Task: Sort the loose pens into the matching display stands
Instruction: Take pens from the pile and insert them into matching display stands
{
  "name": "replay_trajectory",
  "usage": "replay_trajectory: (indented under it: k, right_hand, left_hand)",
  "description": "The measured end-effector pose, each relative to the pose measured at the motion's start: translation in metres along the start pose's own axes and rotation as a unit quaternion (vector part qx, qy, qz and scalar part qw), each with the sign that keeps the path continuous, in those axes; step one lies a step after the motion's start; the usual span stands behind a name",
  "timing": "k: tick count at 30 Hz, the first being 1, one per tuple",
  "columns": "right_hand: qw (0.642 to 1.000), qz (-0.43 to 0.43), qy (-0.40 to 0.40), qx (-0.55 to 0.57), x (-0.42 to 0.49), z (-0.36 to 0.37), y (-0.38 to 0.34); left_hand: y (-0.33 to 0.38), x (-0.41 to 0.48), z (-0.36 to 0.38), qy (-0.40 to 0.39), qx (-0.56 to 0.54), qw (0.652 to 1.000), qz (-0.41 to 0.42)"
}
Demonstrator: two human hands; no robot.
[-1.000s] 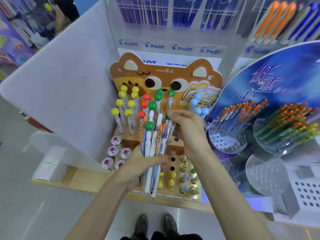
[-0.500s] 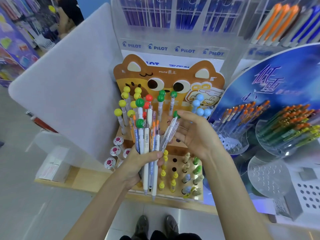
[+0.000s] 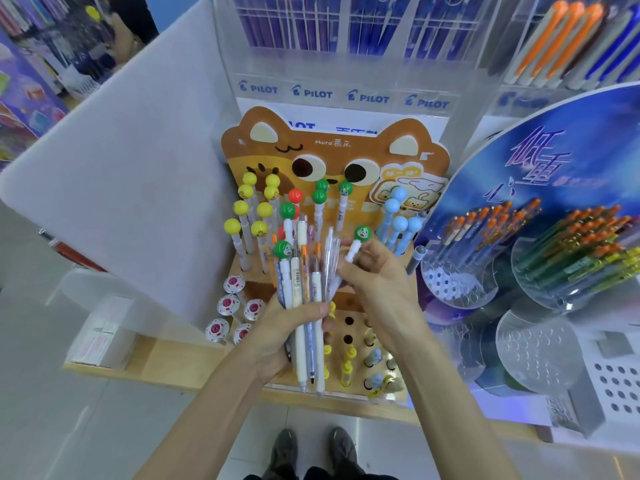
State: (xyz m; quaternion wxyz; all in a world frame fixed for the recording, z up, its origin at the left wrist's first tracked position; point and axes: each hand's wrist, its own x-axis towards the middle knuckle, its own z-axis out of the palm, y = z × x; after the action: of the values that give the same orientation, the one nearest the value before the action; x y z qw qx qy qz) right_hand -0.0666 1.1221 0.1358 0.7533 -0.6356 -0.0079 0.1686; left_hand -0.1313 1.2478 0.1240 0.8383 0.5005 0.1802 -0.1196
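My left hand (image 3: 284, 330) grips a bundle of loose pens (image 3: 304, 292) upright in front of the bear-shaped wooden display stand (image 3: 332, 157); the bundle holds white, clear and orange-tipped pens and two green ball-topped ones. My right hand (image 3: 377, 289) holds a green ball-topped pen (image 3: 358, 240) and touches the clear pens at the bundle's right side. Yellow, red, green and blue ball-topped pens stand in rows in the stand. The round blue stand (image 3: 540, 237) at right carries orange-tipped and green pens.
A grey panel (image 3: 124, 161) walls off the left. Mushroom-topped items (image 3: 232, 306) sit at the stand's lower left, small figure pens (image 3: 374, 362) and open holes at its front. A white box (image 3: 100, 341) lies on the wooden shelf. My shoes (image 3: 311, 452) show below.
My right hand, which drew clear pens away half a second ago, has come back to the bundle and now holds a green ball-topped pen. The view has shifted slightly.
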Motion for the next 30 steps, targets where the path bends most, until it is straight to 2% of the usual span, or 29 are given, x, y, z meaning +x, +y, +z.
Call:
replay_trajectory:
  k: [5,10,14,20,25,30]
  right_hand:
    - [0.98,-0.085,0.126,-0.131,-0.007,0.02,-0.001]
    - [0.974,-0.098,0.176,-0.106,-0.001,0.027,-0.008]
    - [0.959,-0.11,0.219,-0.141,0.006,0.035,-0.009]
    - [0.956,-0.119,0.222,-0.151,0.004,0.038,-0.002]
    - [0.961,-0.108,0.205,-0.148,0.004,0.037,0.002]
    - [0.977,-0.091,0.176,-0.085,0.007,0.03,0.001]
  left_hand:
    - [0.0,0.001,0.012,0.037,0.003,0.999,0.021]
    - [0.013,0.0,0.01,0.039,0.026,0.998,0.045]
    - [0.019,0.004,0.013,0.064,0.048,0.994,0.075]
    - [0.015,0.012,0.013,0.129,0.092,0.98,0.123]
    - [0.012,0.016,0.016,0.146,0.139,0.968,0.151]
    - [0.016,0.017,0.007,0.141,0.16,0.966,0.148]
